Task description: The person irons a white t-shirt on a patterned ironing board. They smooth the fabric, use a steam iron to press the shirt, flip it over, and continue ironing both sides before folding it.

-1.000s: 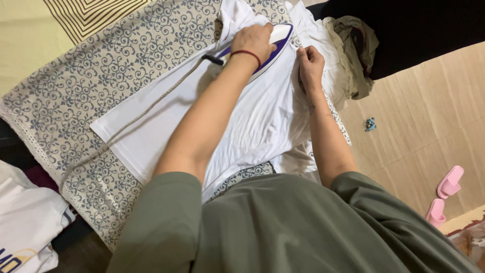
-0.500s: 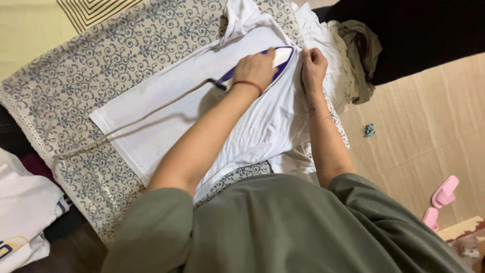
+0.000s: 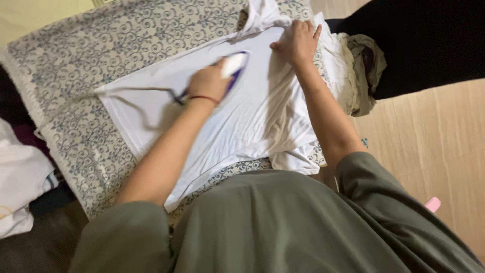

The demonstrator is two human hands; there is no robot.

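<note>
A white garment (image 3: 252, 111) lies spread flat on a cloth with a blue scroll pattern (image 3: 101, 55). My left hand (image 3: 208, 81) grips the handle of a white and purple iron (image 3: 235, 65), which rests on the middle of the garment; a red band circles that wrist. The iron's cord (image 3: 146, 98) trails left across the fabric, blurred. My right hand (image 3: 298, 43) lies flat with fingers spread on the garment's far end, near the collar, pressing it down.
An olive garment (image 3: 361, 65) is bunched at the cloth's right edge beside a dark mass (image 3: 424, 40). Tan floor (image 3: 429, 136) lies to the right, with a pink slipper (image 3: 433, 204) peeking out. White clothes (image 3: 20, 177) are piled at the left.
My left hand has slid the iron left and toward me, from the garment's far right part to its middle. My right hand has moved up to the collar end and flattened out.
</note>
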